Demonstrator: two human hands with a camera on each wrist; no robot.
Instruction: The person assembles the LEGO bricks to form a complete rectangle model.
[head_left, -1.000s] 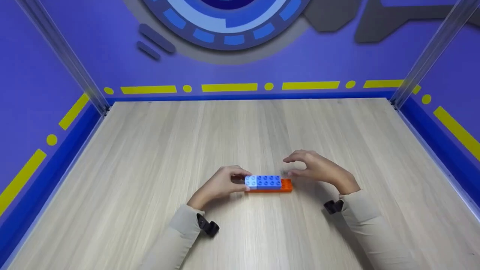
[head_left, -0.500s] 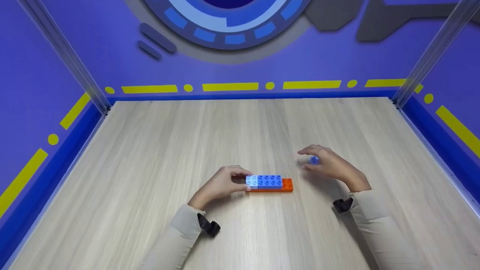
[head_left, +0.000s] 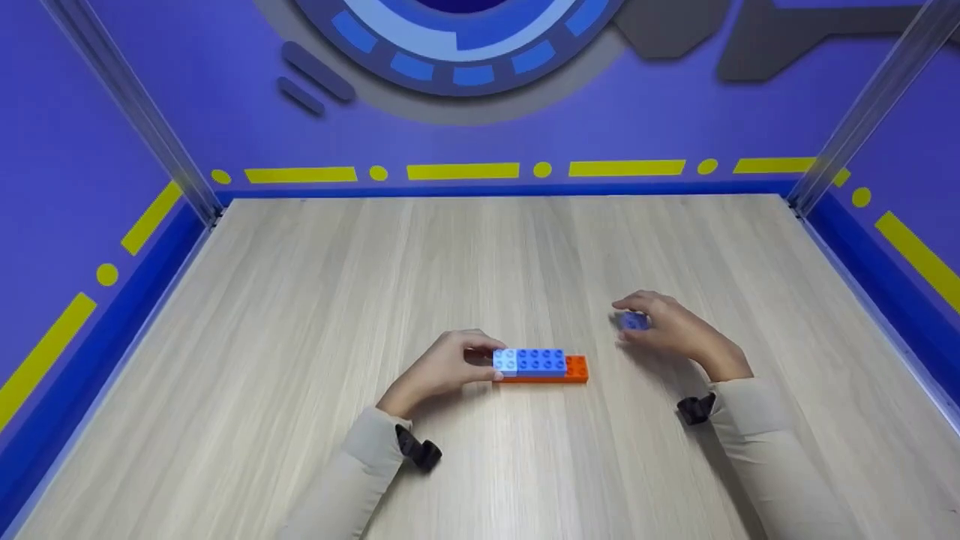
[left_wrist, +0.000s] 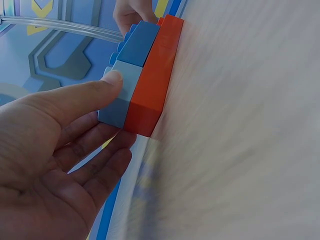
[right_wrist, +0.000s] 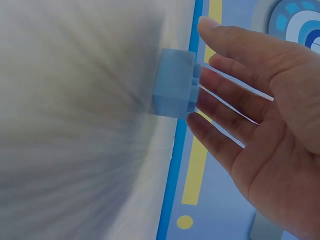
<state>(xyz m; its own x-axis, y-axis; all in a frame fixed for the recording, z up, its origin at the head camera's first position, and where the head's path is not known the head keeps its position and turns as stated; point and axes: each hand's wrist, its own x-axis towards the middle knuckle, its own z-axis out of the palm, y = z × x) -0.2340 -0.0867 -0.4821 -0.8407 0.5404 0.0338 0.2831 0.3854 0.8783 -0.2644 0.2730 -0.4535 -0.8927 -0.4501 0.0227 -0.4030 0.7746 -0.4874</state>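
A long orange brick (head_left: 576,369) lies on the table with a light blue brick (head_left: 505,361) and a blue brick (head_left: 541,361) side by side on top; its right-end studs are uncovered. My left hand (head_left: 444,370) pinches the light blue end, thumb on the near side, as the left wrist view also shows. To the right, a small loose blue brick (head_left: 634,321) stands on the table, studs up. My right hand (head_left: 679,330) is spread around it. In the right wrist view the thumb stands apart from this small brick (right_wrist: 174,84), and the fingers lie behind it.
The wood-grain table (head_left: 360,270) spreads around both hands. Blue panels with yellow markings, like the back wall (head_left: 465,139), enclose it at the back and sides, with metal posts at the back corners. Each sleeve carries a black wrist mount (head_left: 418,448).
My right hand has moved right, away from the stacked bricks, to the small blue brick, which it hid at first. The left hand keeps its hold on the stack.
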